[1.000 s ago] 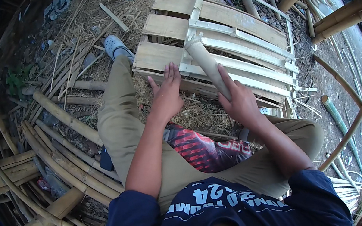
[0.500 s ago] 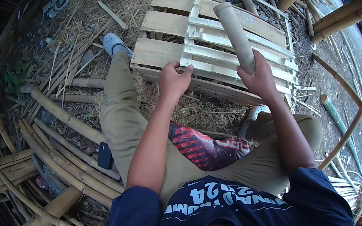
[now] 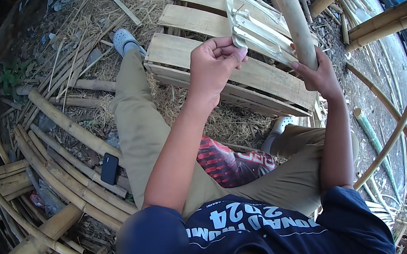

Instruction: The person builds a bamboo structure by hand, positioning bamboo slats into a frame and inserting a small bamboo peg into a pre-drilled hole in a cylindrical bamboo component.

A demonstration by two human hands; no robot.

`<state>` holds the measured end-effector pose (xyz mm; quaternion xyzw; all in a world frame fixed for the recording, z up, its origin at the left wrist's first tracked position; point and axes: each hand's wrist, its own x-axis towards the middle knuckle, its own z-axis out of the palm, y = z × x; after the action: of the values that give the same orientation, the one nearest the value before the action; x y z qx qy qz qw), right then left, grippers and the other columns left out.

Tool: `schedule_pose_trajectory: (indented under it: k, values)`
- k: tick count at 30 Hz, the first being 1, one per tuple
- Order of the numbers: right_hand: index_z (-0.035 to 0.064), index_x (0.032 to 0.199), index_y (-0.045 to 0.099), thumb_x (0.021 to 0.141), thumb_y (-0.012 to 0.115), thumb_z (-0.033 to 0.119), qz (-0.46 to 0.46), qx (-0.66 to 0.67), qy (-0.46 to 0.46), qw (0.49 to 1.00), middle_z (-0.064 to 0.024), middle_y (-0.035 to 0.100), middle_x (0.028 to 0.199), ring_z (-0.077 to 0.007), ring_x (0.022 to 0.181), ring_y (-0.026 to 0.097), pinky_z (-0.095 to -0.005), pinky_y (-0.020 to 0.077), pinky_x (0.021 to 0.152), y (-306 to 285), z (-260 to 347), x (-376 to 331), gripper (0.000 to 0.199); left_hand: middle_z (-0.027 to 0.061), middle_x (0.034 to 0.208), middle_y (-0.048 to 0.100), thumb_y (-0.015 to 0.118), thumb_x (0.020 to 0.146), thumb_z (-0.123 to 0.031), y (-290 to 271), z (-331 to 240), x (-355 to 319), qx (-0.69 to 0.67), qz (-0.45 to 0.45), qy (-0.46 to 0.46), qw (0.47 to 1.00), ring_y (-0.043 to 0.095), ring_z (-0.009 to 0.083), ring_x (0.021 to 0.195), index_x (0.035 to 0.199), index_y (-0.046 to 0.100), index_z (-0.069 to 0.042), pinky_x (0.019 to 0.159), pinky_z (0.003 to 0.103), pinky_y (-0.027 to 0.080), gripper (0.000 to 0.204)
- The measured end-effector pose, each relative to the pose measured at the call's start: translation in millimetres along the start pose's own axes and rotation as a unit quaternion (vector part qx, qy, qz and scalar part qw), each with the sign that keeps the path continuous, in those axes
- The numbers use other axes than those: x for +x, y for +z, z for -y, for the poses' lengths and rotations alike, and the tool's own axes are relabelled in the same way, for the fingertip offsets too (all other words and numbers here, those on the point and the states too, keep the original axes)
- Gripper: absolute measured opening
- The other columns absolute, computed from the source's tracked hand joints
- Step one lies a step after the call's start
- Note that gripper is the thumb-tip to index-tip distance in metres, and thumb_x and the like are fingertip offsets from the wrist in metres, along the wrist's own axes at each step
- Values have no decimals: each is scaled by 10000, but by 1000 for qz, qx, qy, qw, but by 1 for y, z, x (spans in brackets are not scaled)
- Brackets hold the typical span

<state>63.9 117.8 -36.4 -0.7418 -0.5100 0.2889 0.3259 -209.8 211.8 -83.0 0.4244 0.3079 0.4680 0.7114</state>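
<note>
My left hand (image 3: pixel 215 67) pinches the near left corner of a pale bamboo slat frame (image 3: pixel 258 30). The frame is lifted and tilted, so it looks narrow, above a low slatted wooden platform (image 3: pixel 171 50). In my right hand (image 3: pixel 319 74) is a thick round wooden stick (image 3: pixel 297 23), gripped at its lower end and pointing away from me. The right fingers are close to the frame's right end; whether they also hold it is hard to see.
Long bamboo poles (image 3: pixel 73 120) lie on my left, with a dark phone (image 3: pixel 109 168) on them. Curved bamboo (image 3: pixel 383 95) crosses at right. Straw and a loose strip (image 3: pixel 125 10) litter the ground. A red and black printed fabric item (image 3: pixel 227 163) lies between my legs.
The slat frame has come up off the platform and tilted, raised by my left hand. My right hand has shifted right with the stick, which now stands farther right.
</note>
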Motion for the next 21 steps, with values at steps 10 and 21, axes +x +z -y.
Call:
schedule_pose_trajectory:
  k: [10,21]
  values:
    - [37,1289,617,779,814,108,-90,-199,-132,967,-236,754,1084,-406,1011,747,-469,575,874,14,1,-11,551,132,1071,770,689,962,49,-15,21,8,40,77,57,995,737,164,955,1276,616,64,820,279,577,323]
    - [53,1235,627,763,804,93,-97,-195,-199,956,-229,744,926,-420,873,741,-469,570,792,15,-8,-9,505,117,1440,632,860,772,-46,-28,28,34,396,29,374,838,604,319,1339,1399,607,-107,1111,427,513,679]
